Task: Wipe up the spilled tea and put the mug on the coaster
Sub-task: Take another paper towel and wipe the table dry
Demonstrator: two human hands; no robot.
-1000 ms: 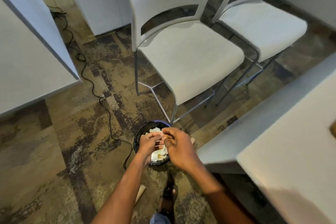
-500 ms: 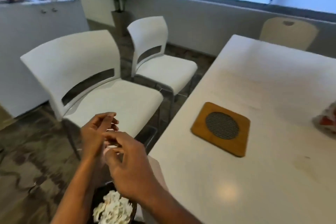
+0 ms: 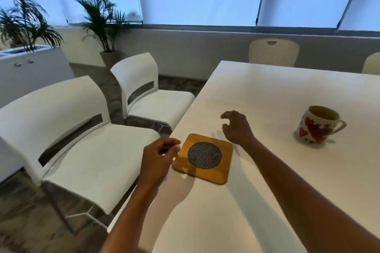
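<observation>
A white mug with red hearts stands upright on the white table, far right, handle to the right. A square wooden coaster with a round dark mesh centre lies near the table's left edge. My right hand hovers just beyond the coaster, fingers curled apart and holding nothing, well left of the mug. My left hand hangs over the table's left edge beside the coaster, fingers loosely bent, nothing in it. No spill shows on the table.
Two white chairs stand left of the table. Cream chairs sit at the far end. Potted palms and a white cabinet line the window wall at the left.
My view rose from the waste bin on the floor to the table. Both hands left the bin with the paper wad and now hover near the coaster; the mug has come into view.
</observation>
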